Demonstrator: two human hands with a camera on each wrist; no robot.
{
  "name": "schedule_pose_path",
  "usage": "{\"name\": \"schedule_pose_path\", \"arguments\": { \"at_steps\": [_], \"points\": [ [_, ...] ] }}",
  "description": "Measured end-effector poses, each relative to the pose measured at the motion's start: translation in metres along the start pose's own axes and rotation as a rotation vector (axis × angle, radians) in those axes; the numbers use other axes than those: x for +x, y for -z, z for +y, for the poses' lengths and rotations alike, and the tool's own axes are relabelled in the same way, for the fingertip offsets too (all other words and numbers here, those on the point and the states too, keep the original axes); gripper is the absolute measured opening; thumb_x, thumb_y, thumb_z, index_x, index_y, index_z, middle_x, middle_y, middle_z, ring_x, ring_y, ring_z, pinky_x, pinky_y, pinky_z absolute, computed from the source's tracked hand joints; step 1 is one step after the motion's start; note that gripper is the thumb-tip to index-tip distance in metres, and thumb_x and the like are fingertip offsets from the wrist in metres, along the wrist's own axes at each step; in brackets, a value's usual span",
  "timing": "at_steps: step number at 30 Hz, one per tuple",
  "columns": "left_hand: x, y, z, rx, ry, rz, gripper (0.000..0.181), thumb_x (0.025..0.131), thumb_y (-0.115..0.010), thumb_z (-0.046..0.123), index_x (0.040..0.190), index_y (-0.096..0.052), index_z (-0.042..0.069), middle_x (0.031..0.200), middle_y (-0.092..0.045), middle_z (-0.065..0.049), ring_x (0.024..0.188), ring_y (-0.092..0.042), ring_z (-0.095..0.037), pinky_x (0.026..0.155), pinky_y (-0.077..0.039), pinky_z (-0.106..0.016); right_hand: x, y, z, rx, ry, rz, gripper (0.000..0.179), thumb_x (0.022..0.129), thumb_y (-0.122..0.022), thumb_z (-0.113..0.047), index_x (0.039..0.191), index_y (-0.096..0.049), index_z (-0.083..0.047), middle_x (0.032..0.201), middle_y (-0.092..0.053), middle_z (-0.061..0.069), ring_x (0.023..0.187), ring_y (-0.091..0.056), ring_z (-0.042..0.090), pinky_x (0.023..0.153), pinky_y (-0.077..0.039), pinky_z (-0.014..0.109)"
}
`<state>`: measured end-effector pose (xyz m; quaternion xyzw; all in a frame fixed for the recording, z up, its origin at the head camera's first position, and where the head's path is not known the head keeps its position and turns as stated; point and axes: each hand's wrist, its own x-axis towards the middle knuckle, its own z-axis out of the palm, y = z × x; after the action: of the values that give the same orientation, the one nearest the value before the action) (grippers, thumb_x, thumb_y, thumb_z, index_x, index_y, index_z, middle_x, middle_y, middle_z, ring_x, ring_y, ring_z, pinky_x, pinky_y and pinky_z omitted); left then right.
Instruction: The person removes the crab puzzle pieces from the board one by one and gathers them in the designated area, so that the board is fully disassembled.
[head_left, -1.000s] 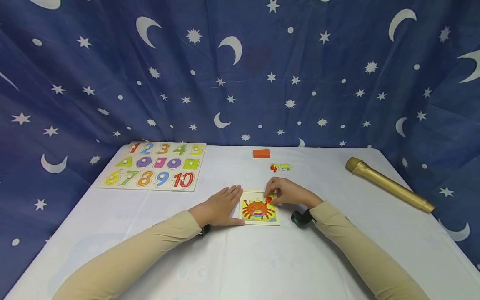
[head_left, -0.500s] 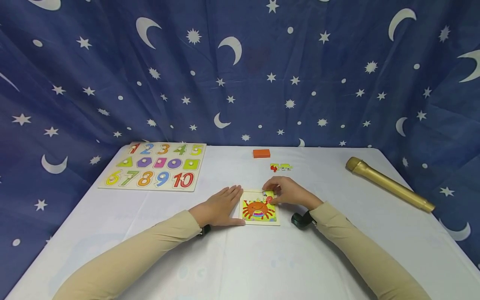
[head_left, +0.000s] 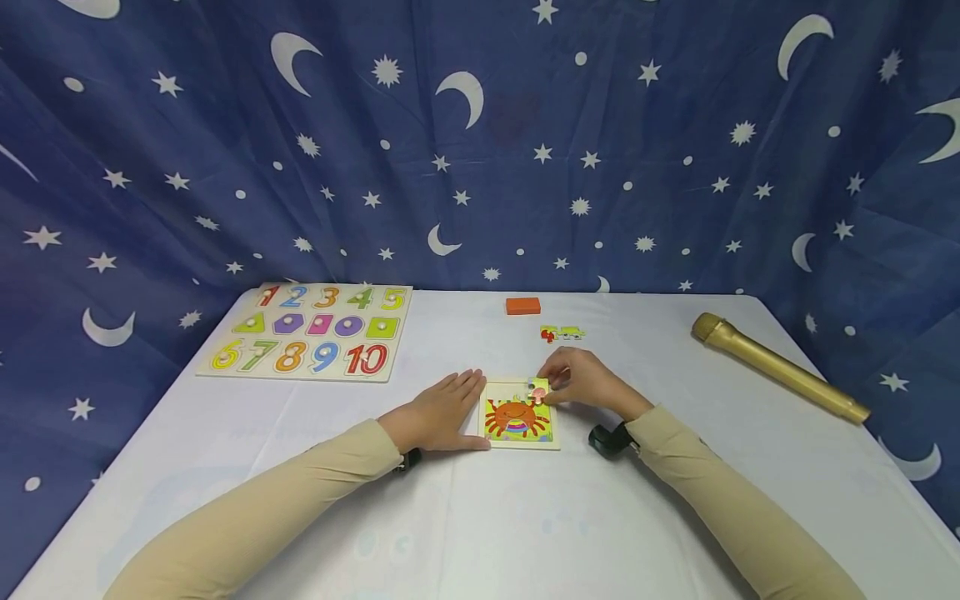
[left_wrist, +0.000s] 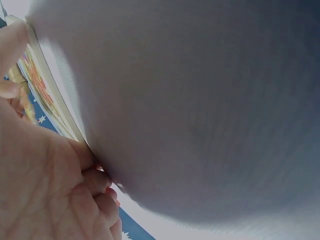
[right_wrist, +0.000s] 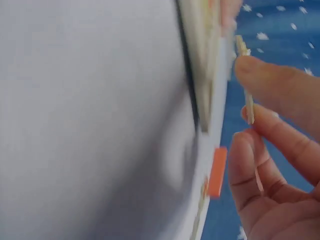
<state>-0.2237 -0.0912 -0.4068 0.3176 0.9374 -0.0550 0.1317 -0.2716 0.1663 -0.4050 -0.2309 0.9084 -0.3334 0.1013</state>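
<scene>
Below centre in the head view, your left hand [head_left: 438, 414] lies straight-fingered against the board [head_left: 521, 446] and your right hand [head_left: 588, 383] pinches a piece [head_left: 537, 389] over its upper right corner; left wrist shows the board upper left, right wrist the piece right of centre, clear of the board.

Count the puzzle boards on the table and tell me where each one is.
2: the number board in the far left part of the table; the crab board beside the left hand. No others show.
</scene>
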Motion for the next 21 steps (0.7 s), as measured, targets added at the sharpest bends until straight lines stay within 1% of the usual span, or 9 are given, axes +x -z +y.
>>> {"name": "schedule_pose_path", "arguments": {
  "at_steps": [4, 7, 11, 14, 18, 21],
  "points": [
    [-0.001, 0.001, 0.000, 0.003, -0.001, -0.005, 0.099, 0.084, -0.043, 0.072, 0.151, -0.014, 0.005, 0.159, -0.014, -0.010, 0.147, -0.012, -0.022, 0.121, -0.014, -0.036, -0.005, 0.016, 0.013, 0.007, 0.033, 0.054, 0.033, 0.072, -0.081, -0.013, 0.102, -0.071, -0.004, 0.092, -0.066, 0.007, 0.077, -0.056, 0.013, 0.074, -0.053, 0.023],
    [-0.001, 0.001, 0.000, 0.005, -0.001, -0.006, 0.099, 0.084, -0.042, 0.072, 0.151, -0.014, 0.005, 0.159, -0.013, -0.009, 0.148, -0.012, -0.022, 0.121, -0.014, -0.036, -0.007, 0.034, 0.030, 0.020, 0.007, 0.093, 0.035, 0.074, -0.079, -0.013, 0.106, -0.070, -0.003, 0.091, -0.067, 0.009, 0.078, -0.056, 0.014, 0.075, -0.052, 0.024],
    [0.000, 0.001, -0.001, 0.000, 0.005, -0.003, 0.099, 0.083, -0.043, 0.072, 0.151, -0.015, 0.006, 0.159, -0.014, -0.009, 0.147, -0.012, -0.022, 0.121, -0.014, -0.036, -0.002, 0.058, 0.059, 0.042, -0.078, 0.133, 0.038, 0.077, -0.076, -0.011, 0.112, -0.066, -0.001, 0.096, -0.067, 0.013, 0.084, -0.058, 0.017, 0.077, -0.051, 0.026],
    [0.000, 0.000, -0.001, 0.001, 0.008, -0.007, 0.099, 0.083, -0.043, 0.073, 0.151, -0.015, 0.006, 0.159, -0.014, -0.008, 0.147, -0.012, -0.022, 0.121, -0.014, -0.036, 0.008, 0.072, 0.081, 0.055, -0.160, 0.140, 0.038, 0.081, -0.071, -0.010, 0.117, -0.063, -0.001, 0.103, -0.065, 0.015, 0.091, -0.059, 0.020, 0.080, -0.051, 0.028],
    [0.000, -0.001, -0.001, 0.001, 0.001, -0.004, 0.099, 0.083, -0.042, 0.073, 0.151, -0.015, 0.006, 0.159, -0.014, -0.009, 0.147, -0.013, -0.022, 0.121, -0.014, -0.036, 0.023, 0.081, 0.099, 0.048, -0.249, 0.122, 0.038, 0.084, -0.067, -0.008, 0.121, -0.061, -0.001, 0.110, -0.062, 0.016, 0.097, -0.056, 0.023, 0.084, -0.049, 0.031],
    [0.000, -0.002, -0.001, 0.003, -0.003, 0.001, 0.099, 0.083, -0.042, 0.073, 0.151, -0.015, 0.006, 0.159, -0.014, -0.009, 0.147, -0.013, -0.022, 0.121, -0.015, -0.036, 0.032, 0.082, 0.104, 0.025, -0.275, 0.113, 0.039, 0.083, -0.067, -0.006, 0.120, -0.061, 0.000, 0.110, -0.061, 0.017, 0.096, -0.054, 0.024, 0.084, -0.048, 0.030]
  ]
}}
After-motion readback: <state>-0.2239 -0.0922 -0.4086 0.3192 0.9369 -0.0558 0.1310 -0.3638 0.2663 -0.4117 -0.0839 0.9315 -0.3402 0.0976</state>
